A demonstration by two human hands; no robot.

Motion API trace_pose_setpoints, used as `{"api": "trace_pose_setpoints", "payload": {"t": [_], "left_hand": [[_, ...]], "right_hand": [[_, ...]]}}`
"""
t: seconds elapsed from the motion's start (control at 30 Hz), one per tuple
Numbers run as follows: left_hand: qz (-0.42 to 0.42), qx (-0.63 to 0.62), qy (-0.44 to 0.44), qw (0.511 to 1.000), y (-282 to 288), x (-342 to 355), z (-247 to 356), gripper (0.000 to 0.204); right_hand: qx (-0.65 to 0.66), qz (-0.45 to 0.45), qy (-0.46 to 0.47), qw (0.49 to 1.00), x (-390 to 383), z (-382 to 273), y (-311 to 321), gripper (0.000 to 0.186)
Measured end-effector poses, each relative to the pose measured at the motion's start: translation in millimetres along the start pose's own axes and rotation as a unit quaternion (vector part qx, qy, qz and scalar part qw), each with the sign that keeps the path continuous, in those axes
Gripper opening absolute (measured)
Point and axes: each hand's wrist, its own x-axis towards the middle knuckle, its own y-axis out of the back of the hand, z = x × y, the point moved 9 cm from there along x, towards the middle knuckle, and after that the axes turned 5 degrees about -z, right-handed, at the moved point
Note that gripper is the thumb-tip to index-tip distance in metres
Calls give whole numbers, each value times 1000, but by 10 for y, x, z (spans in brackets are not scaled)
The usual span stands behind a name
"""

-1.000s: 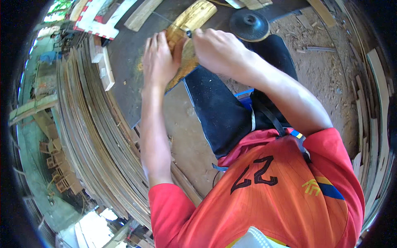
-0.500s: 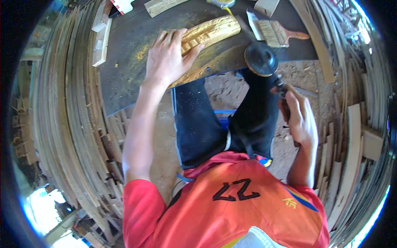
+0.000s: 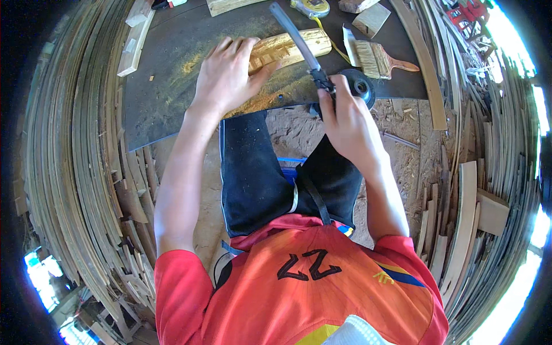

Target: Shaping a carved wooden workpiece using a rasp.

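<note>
My left hand (image 3: 221,77) grips the left part of a pale yellow carved wood piece (image 3: 302,46) lying on the dark worktop (image 3: 167,103). My right hand (image 3: 348,123) is closed round the dark lower end of a long grey metal tool (image 3: 293,34), which is raised at a slant over the wood, its top end pointing away from me. Whether the tool touches the wood is unclear. A black round disc (image 3: 362,87) sits just right of my right hand, partly hidden by it. Yellow sawdust is scattered around the wood and along the front edge of the worktop.
Right of the wood lie a paintbrush (image 3: 374,60), a yellow tape measure (image 3: 310,7) and offcuts (image 3: 371,20). A long board (image 3: 431,103) crosses the right end. Stacked slats (image 3: 86,172) line both sides. My legs are below the worktop's front edge.
My right hand was on the wood, dropped back beside my right leg, and has now risen with the long tool upright over the worktop. My left hand stays on the wood. The view has swung round.
</note>
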Motion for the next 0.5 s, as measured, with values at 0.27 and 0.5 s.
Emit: {"api": "trace_pose_setpoints", "payload": {"t": [0.27, 0.5], "left_hand": [[51, -27, -16, 998, 58, -14, 28, 55], [41, -42, -1, 998, 75, -21, 12, 57]], "right_hand": [[-128, -29, -27, 991, 15, -196, -75, 23], [-152, -57, -46, 986, -86, -267, -74, 21]]}}
